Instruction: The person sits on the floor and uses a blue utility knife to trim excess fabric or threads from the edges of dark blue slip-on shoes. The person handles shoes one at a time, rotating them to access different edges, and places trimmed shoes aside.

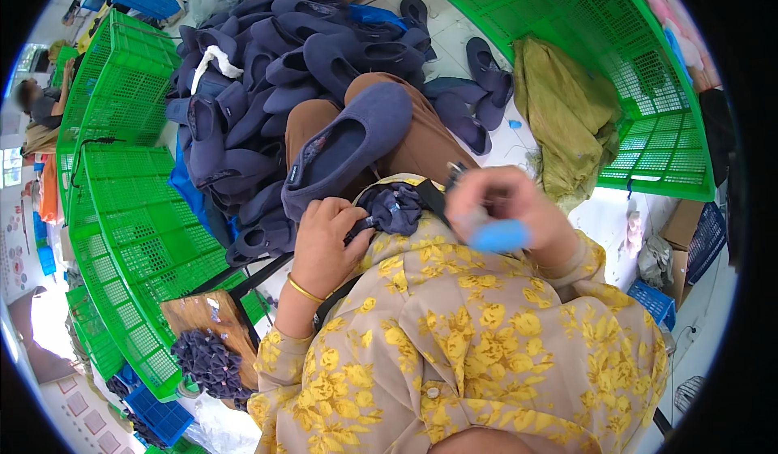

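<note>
A dark blue slipper [348, 146] lies tilted across my knees, its toe pointing up and right. My left hand [328, 239] is closed at its heel end, fingertips on the edge and thumb beside a small bunched piece of dark blue fabric [393, 208] on my lap. To the right, my right hand [502, 207] is raised off my lap with curled fingers, blurred by motion. Something bright blue [498, 237] shows at its lower side; I cannot tell whether it is a finger cover or a handle. A small dark tip [458, 170] shows by its fingers.
A large heap of dark blue slippers [259, 73] lies beyond my knees. Green plastic crates [134, 235] stand at left, another green crate [583, 57] at far right beside an olive sack [559, 113]. Bunched dark fabric pieces [211, 361] sit on a wooden board [198, 314]. Another person [49, 105] is far left.
</note>
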`<state>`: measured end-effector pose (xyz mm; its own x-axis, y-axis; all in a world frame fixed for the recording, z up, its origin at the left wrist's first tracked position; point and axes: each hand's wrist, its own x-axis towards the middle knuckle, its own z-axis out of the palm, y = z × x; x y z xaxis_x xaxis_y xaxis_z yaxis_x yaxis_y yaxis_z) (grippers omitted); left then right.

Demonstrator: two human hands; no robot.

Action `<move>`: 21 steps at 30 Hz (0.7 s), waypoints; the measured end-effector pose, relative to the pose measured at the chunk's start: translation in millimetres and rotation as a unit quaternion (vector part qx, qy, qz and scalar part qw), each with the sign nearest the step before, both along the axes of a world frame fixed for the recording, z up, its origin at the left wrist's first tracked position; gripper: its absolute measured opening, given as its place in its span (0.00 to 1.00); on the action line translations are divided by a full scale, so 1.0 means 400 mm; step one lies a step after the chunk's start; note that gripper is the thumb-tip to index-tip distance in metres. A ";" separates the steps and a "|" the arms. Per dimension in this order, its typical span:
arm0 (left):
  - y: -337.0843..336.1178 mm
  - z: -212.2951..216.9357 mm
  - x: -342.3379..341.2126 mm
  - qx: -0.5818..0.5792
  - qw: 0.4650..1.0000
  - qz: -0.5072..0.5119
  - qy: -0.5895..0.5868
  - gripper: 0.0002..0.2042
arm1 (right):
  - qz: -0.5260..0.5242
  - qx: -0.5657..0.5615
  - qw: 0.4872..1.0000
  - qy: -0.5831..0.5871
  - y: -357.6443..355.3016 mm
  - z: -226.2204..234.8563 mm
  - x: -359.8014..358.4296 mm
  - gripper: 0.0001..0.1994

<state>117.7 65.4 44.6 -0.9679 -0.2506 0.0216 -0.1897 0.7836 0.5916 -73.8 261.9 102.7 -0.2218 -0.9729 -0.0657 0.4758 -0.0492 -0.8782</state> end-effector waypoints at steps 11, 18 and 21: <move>0.024 0.139 -0.028 0.115 0.979 0.045 0.160 0.12 | 0.045 0.160 0.919 0.359 -0.083 0.020 0.013 0.16; 0.062 0.176 -0.068 0.505 0.827 0.188 0.159 0.13 | -0.032 0.078 0.987 0.136 -0.095 -0.050 0.047 0.09; 0.025 0.143 -0.043 0.571 0.805 0.145 0.072 0.11 | -0.035 0.055 0.973 0.220 -0.091 -0.035 0.048 0.07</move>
<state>100.6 75.6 101.9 -0.8727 -0.4024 -0.2766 -0.1314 -0.3520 0.9267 -54.8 225.5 88.8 -0.3180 -0.9467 -0.0516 0.0514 0.0372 -0.9980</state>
